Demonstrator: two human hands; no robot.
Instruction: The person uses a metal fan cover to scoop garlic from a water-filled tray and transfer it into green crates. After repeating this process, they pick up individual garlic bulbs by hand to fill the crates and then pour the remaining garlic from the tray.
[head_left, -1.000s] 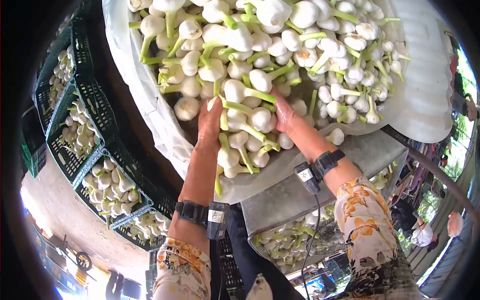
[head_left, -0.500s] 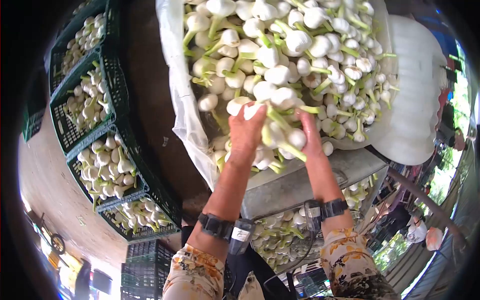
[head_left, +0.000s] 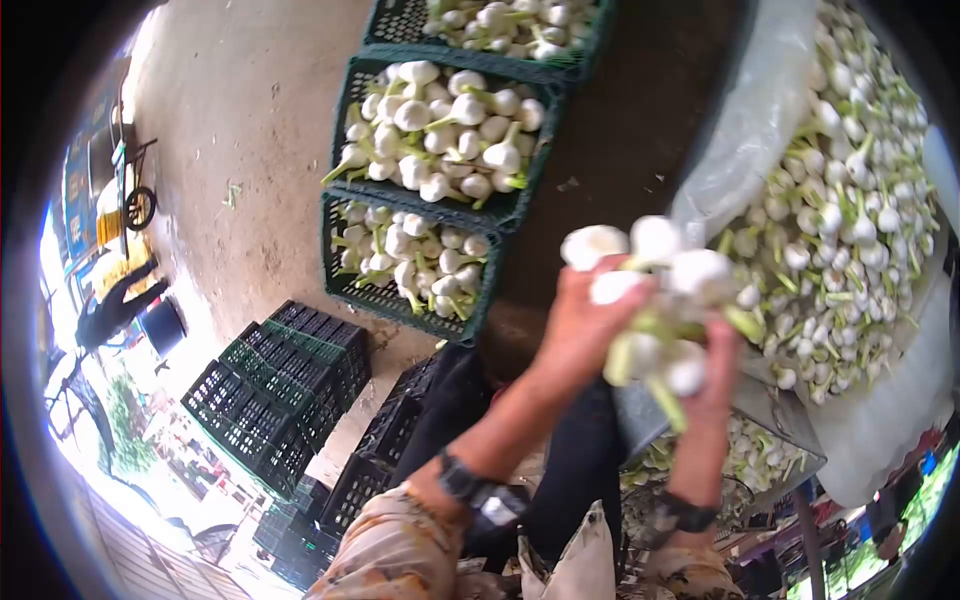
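Note:
Several white garlic bulbs (head_left: 698, 276) with cut green stems are clasped between my two hands, lifted above the floor beside the heap. My left hand (head_left: 598, 312) wraps round bulbs on the left side of the bunch, its thumb over one of them. On the other side, my right hand (head_left: 716, 372) is closed against the bulbs and stems; its fingers are partly hidden and slightly blurred. To the right, a large heap of garlic (head_left: 850, 230) lies on a clear plastic sheet (head_left: 750, 115). Dark straps with small devices sit on both wrists.
Left of my hands, a row of green plastic crates (head_left: 335, 250) holds garlic bulbs. Stacked dark crates (head_left: 290, 385) stand on the concrete floor (head_left: 235, 130). More garlic (head_left: 750, 455) lies below a metal ledge (head_left: 790, 425) at lower right. A handcart wheel (head_left: 140, 208) shows far left.
My view has swung left, bringing the crates to the middle and the heap to the right edge. My hands have lifted the bunch of garlic away from the heap toward the crates.

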